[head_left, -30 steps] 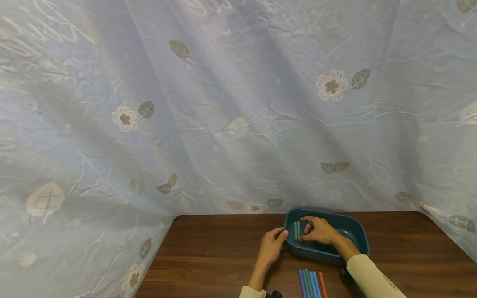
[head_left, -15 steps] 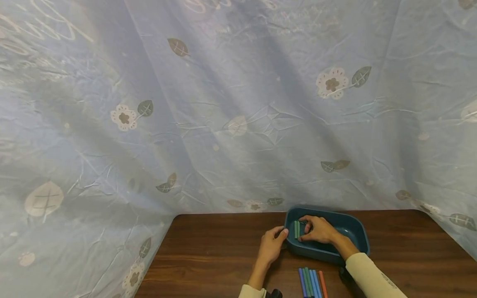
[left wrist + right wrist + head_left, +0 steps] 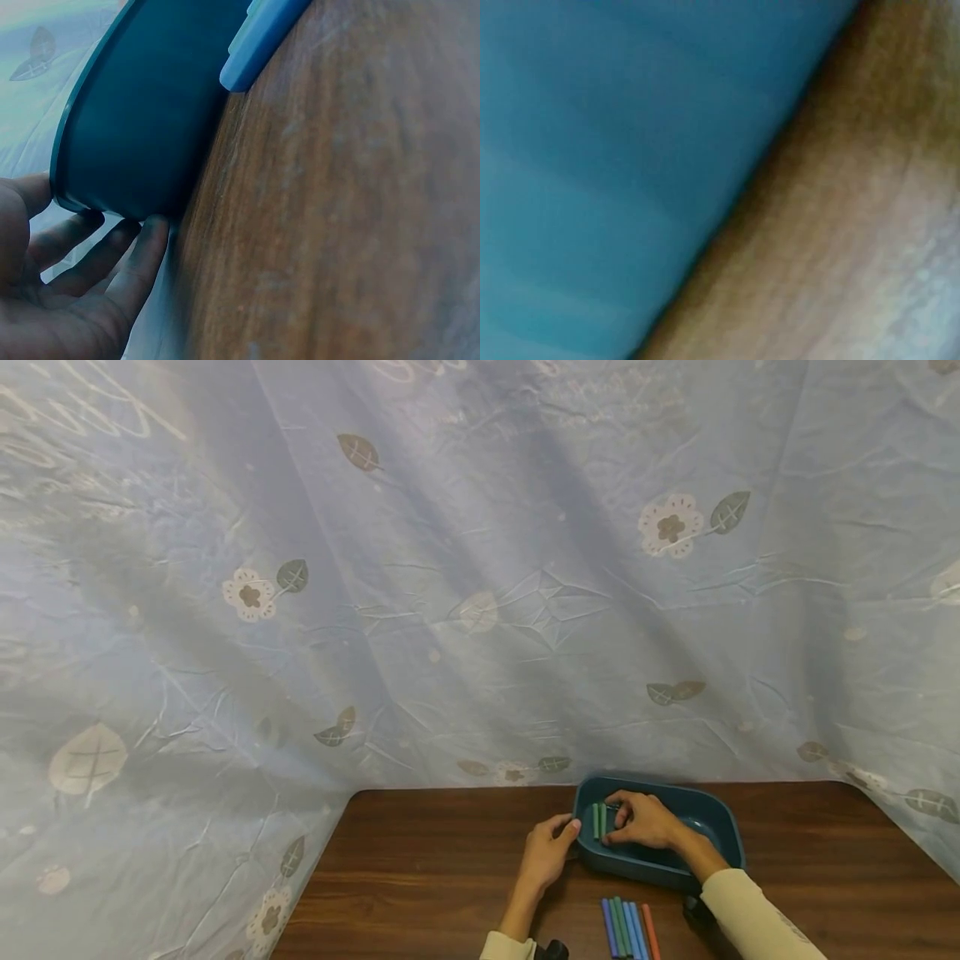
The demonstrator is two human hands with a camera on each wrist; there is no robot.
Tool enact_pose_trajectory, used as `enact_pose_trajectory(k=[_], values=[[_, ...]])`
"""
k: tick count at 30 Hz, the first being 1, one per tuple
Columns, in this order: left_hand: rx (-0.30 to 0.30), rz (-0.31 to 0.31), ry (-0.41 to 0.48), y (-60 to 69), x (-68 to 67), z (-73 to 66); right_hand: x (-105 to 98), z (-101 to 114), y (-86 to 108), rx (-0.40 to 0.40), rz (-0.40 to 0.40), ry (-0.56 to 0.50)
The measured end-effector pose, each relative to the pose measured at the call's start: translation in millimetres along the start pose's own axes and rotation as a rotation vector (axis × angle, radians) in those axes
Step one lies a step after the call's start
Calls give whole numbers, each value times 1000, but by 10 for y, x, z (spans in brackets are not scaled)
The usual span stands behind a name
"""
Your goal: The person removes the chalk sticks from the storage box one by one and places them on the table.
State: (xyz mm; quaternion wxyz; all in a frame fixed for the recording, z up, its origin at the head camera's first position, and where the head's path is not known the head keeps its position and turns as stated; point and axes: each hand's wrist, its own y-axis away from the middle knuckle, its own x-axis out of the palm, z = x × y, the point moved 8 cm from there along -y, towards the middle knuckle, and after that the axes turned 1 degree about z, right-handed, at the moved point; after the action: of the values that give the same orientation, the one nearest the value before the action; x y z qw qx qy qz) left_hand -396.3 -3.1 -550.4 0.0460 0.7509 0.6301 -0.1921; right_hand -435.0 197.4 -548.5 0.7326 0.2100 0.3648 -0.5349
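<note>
A teal-blue rectangular tub [image 3: 637, 872] with rounded corners stands near the table's back edge. My left hand [image 3: 543, 857] holds its left end, thumb at the rim and fingertips against the outer wall, as the left wrist view shows of the tub [image 3: 142, 112] and hand [image 3: 82, 277]. Inside the tub my right hand [image 3: 647, 821] pinches a slim green stick [image 3: 603, 821] by its ends between thumb and forefinger. Beside it, to the left, lies another green stick [image 3: 596, 821]. The right wrist view is blurred, with only the tub wall [image 3: 615, 150] and table in it.
On the dark wood table [image 3: 420, 877], in front of the tub, several sticks lie side by side: purple, green and blue sticks [image 3: 628, 931], with a red stick [image 3: 650, 932] slightly apart at right. A patterned curtain [image 3: 465, 610] hangs behind the table.
My right hand has shifted slightly to the right with the pinched green stick, so a narrow gap shows between the two green sticks. My left hand stays at the tub's end.
</note>
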Motion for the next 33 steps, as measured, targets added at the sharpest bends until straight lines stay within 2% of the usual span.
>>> enact_pose_trajectory(k=[7, 12, 16, 20, 23, 27, 33], values=[[3, 15, 38, -4, 47, -19, -135, 53, 136, -32, -24, -70], [4, 6, 3, -16, 49, -29, -241, 101, 240, -47, -51, -96], [8, 3, -6, -16, 50, -33, -305, 197, 325, -78, -62, -78], [-6, 16, 59, -8, 50, -17, -360, 352, 404, -123, -77, -54], [-7, 14, 72, -2, 29, -10, -386, 476, 451, -146, -78, -52], [-4, -12, 23, 1, 7, 1, -394, 599, 516, -172, -65, -62], [-7, -23, -1, 21, 1, 16, -381, 685, 685, -187, -66, -84]])
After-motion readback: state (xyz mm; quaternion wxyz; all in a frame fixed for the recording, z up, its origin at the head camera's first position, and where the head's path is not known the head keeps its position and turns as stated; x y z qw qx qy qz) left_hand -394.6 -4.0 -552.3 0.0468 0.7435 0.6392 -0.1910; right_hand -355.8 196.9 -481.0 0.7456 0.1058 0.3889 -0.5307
